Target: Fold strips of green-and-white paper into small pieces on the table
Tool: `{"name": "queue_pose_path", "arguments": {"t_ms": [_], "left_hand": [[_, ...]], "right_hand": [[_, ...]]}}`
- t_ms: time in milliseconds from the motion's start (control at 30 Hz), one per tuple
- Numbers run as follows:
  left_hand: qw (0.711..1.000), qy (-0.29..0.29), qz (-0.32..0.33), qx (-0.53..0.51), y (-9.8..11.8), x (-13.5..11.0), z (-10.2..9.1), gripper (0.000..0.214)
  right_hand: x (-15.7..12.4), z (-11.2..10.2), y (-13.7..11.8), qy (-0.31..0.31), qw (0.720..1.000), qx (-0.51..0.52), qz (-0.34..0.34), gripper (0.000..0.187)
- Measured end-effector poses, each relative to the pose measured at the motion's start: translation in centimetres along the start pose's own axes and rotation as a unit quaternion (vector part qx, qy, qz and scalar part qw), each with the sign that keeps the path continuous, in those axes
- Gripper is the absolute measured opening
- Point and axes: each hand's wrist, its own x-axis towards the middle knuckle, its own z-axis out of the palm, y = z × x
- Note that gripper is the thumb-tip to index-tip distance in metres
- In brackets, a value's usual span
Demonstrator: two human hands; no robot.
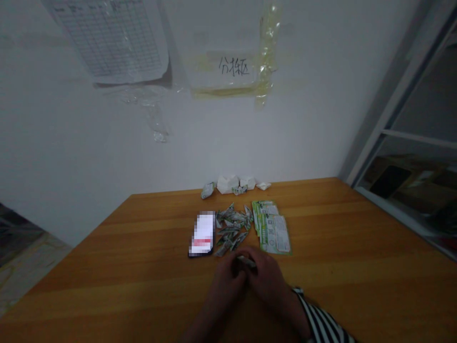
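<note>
My left hand (225, 281) and my right hand (268, 275) meet near the middle of the wooden table, fingers curled together. Between their fingertips is a small, pale folded paper piece (247, 261), mostly covered by the fingers. Just beyond them lies a loose pile of folded green-and-white printed pieces (232, 224), narrow and pointed in shape. To the right of the pile, flat green-and-white printed sheets (274, 233) overlap one another.
A phone (203, 233) with a lit screen lies left of the pile. Along the wall stand crumpled white papers (227, 184) and a crumpled printed packet (207, 190). The wooden table (143, 267) meets a white wall; a metal-framed shelf (410, 190) borders the right side.
</note>
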Motion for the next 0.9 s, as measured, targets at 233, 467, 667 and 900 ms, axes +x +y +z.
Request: {"name": "queue_pose_path", "arguments": {"t_ms": [233, 467, 667, 900], "left_hand": [[0.993, -0.067, -0.030, -0.094, -0.6, 0.8, -1.3, 0.029], [0.984, -0.073, -0.074, -0.145, -0.3, 1.3, -1.8, 0.037], [0.956, -0.087, -0.044, -0.275, -0.5, 1.4, -1.6, 0.049], [0.949, -0.037, -0.113, -0.292, -1.0, 1.4, -1.6, 0.062]], "right_hand": [[0.4, 0.3, 1.7, -0.014, 0.995, 0.096, -0.030, 0.038], [0.6, -0.2, 1.9, 0.029, 0.997, 0.067, -0.035, 0.018], [0.3, -1.3, 1.8, 0.104, 0.981, 0.080, -0.143, 0.027], [0.5, -1.6, 1.7, 0.050, 0.979, 0.068, -0.188, 0.036]]}}
